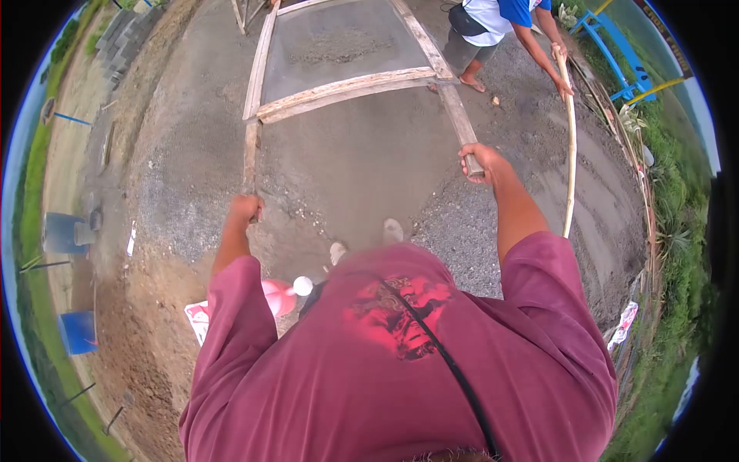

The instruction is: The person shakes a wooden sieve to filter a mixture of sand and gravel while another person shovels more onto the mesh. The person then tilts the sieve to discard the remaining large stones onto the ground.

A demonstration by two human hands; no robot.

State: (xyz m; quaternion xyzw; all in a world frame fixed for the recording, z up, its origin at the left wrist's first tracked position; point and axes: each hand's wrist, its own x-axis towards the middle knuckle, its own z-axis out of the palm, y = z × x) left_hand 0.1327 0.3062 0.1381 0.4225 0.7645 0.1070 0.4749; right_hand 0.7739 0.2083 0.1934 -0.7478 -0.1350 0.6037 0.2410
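A wooden hand barrow (pixel 346 86) stretches out ahead of me, a timber frame with a grey flat bed and a rough patch of wet grey mix on it. My left hand (pixel 246 208) is closed around the end of its left handle (pixel 251 154). Around the right handle (pixel 459 119) the fingers of my right hand (pixel 483 163) are wrapped, with the squared wood end poking out below them. Both arms reach forward, and the handles point back toward me. Between them lies smooth wet grey ground, with my feet (pixel 393 229) just below my shirt hem.
At the upper right a person (pixel 493 23) in a blue and white shirt grips a long pale pole (pixel 570 146). Gravel (pixel 462 231) lies by my right side. Grey blocks (pixel 123 38) are stacked far left, above blue drums (pixel 77 333). Plants (pixel 677 223) line the right edge.
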